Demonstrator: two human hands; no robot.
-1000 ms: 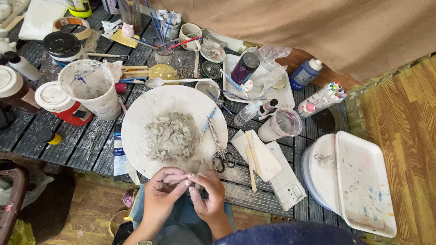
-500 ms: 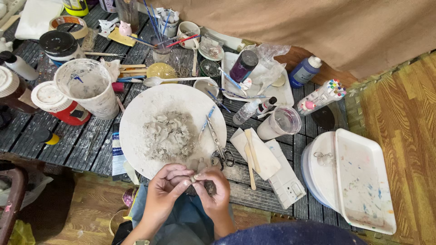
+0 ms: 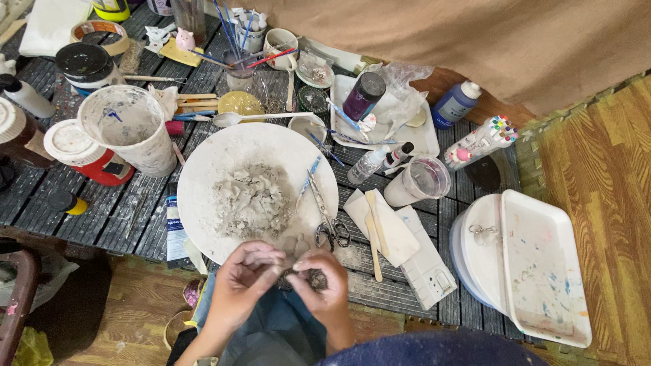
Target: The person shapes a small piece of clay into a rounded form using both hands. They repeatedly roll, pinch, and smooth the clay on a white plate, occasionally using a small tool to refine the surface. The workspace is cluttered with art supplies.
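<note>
1. The left hand [image 3: 243,283] and right hand [image 3: 324,288] meet just below the near edge of the tabletop [image 3: 129,217], fingers curled in, both pinching one small grey lump [image 3: 298,276] between their tips.
2. The lump sits between the two hands, over the person's lap, just off the rim of the plate [image 3: 203,176]. It looks like soft clay or paper pulp: light, pliable, likely crumbly and a little tacky. Fingertip pinches at its edges seem to suit it better than a full squeeze, which could flatten it.
3. On the plate lies a heap of grey scraps [image 3: 252,198] of the same stuff, near the hands.
4. Scissors [image 3: 324,213] rest across the plate's right rim, beside a blue-handled tool [image 3: 308,177].
5. Farther out stand a paint-smeared white tub [image 3: 129,129], a clear cup [image 3: 420,181], wooden sticks [image 3: 373,234] on paper, and a white tray [image 3: 542,264] at the right.
</note>
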